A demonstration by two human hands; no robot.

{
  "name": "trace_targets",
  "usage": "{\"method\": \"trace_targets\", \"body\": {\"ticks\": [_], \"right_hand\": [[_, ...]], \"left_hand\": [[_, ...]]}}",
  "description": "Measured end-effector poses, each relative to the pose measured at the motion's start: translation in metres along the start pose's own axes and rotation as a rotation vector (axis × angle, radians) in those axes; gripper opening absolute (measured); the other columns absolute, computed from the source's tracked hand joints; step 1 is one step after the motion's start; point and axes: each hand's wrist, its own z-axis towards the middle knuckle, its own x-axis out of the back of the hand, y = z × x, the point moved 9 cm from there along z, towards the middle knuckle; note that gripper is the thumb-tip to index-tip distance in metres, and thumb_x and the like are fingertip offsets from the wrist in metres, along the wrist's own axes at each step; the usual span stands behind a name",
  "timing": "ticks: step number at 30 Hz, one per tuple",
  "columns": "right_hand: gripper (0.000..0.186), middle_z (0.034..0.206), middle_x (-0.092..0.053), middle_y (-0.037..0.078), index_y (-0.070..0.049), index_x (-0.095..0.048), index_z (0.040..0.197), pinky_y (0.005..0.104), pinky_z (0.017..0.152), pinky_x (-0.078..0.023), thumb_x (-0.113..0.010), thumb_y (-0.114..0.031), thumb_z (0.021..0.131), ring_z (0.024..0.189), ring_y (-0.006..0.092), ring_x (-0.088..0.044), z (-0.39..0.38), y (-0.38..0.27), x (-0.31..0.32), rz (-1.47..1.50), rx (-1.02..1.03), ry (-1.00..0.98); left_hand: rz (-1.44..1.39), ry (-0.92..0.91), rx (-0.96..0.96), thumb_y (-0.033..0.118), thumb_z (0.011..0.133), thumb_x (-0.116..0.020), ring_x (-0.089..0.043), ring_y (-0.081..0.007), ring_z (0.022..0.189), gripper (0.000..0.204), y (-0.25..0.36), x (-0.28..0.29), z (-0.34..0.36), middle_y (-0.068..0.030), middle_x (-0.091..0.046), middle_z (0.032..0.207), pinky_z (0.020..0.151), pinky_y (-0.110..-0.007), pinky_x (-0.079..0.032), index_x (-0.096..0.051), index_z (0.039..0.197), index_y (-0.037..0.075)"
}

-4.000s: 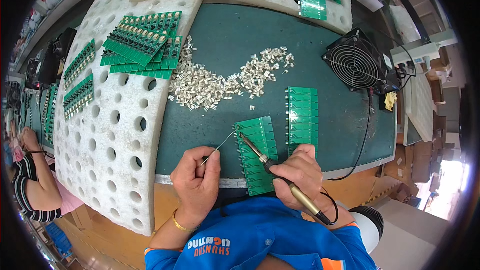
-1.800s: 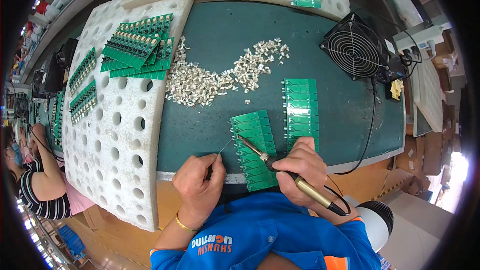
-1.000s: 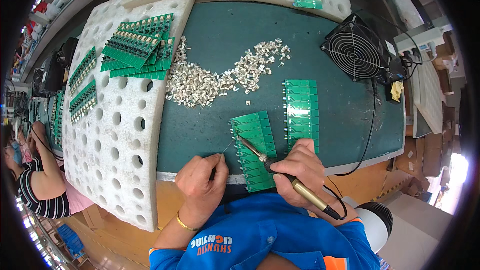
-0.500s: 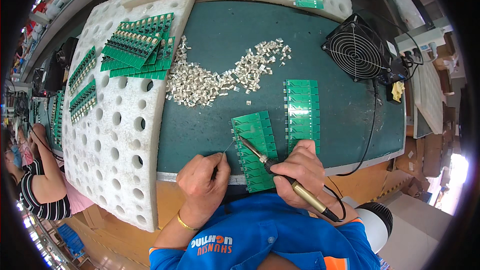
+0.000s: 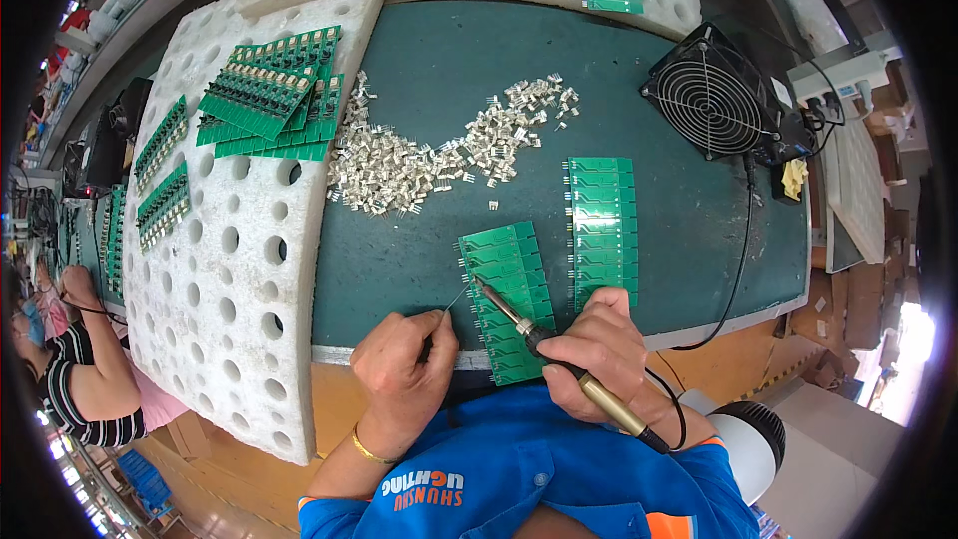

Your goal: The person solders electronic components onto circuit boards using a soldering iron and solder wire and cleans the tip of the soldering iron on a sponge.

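"How do the hands stand, nearest first?"

"The left hand (image 5: 404, 364) has its thumb and forefinger pinched on a thin wire (image 5: 457, 298). The right hand (image 5: 596, 354) has its grip closed round a soldering iron (image 5: 611, 405), much as one holds a pen."

"And the circuit board (image 5: 507, 339) between them?"

"It lies ahead of the body, its long axis running away from the person, the far end leaning a little left. Its near end appears to reach past the front edge of the bench (image 5: 389, 265)."

"Where do wire and iron come together?"

"At the pin row along the board's left edge. The wire slants up and right from the left fingertips; the iron's shaft crosses the board from the right, pointing up and left. Whether the two ends touch is too small to tell."

"Which hand is nearer that spot?"

"The left, just beside the pin row; the right works from across the board."

"And farther out?"

"A second board (image 5: 603, 230) lies just beyond the right hand. Past it, one loose connector (image 5: 493, 206) sits short of the connector heap (image 5: 399, 170), with a black fan (image 5: 711, 105) off to the right and stacked boards (image 5: 261, 105) on white foam to the left."
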Motion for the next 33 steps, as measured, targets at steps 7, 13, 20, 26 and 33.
{"method": "trace_targets", "body": {"ticks": [7,13,20,26,33], "right_hand": [[0.029,0.068,-0.06,0.002,-0.007,-0.067,0.097,0.0357,0.069,-0.039,-0.077,-0.011,0.069,0.058,0.0186,-0.054,-0.0031,-0.0019,-0.0013,-0.002,0.014,-0.022],[0.028,0.067,-0.059,0.001,-0.007,-0.068,0.097,0.0356,0.069,-0.039,-0.077,-0.012,0.07,0.058,0.018,-0.054,-0.0036,-0.0034,-0.0016,-0.008,0.019,-0.026],[0.027,0.066,-0.058,0.0,-0.007,-0.068,0.096,0.0352,0.069,-0.038,-0.077,-0.015,0.072,0.058,0.0175,-0.054,-0.0038,-0.005,-0.0025,-0.024,0.023,-0.022],[0.027,0.067,-0.059,0.0,-0.007,-0.068,0.096,0.0349,0.069,-0.038,-0.077,-0.015,0.072,0.058,0.0175,-0.054,-0.0049,-0.0044,-0.0026,-0.031,0.02,-0.025],[0.028,0.068,-0.059,-0.001,-0.008,-0.068,0.097,0.035,0.07,-0.039,-0.078,-0.014,0.071,0.06,0.0172,-0.054,-0.0045,-0.0062,-0.0039,-0.049,0.018,-0.06]], "left_hand": [[0.007,-0.004,-0.008,-0.006,0.072,-0.075,-0.041,-0.0105,0.046,0.011,0.0013,-0.0008,0.0004,-0.003,-0.047,0.057,0.044,-0.026,-0.032,-0.067,0.077,0.001],[0.032,-0.018,0.013,-0.004,0.07,-0.076,-0.054,-0.0227,0.047,0.012,0.0017,-0.0017,0.0029,-0.0094,-0.055,0.057,0.044,-0.033,-0.042,-0.067,0.074,0.003],[-0.028,0.003,0.008,-0.005,0.072,-0.075,-0.042,-0.0105,0.046,0.012,-0.0006,-0.0026,0.0021,-0.0039,-0.049,0.058,0.044,-0.027,-0.033,-0.066,0.076,0.001],[-0.023,-0.019,0.013,-0.005,0.073,-0.075,-0.042,-0.0104,0.046,0.012,0.0005,-0.0037,0.0029,-0.004,-0.049,0.058,0.044,-0.026,-0.033,-0.066,0.076,0.002],[-0.024,-0.018,0.009,-0.004,0.074,-0.075,-0.042,-0.01,0.046,0.012,0.0005,-0.0055,0.0034,-0.0038,-0.049,0.058,0.043,-0.026,-0.033,-0.065,0.076,0.002]]}}
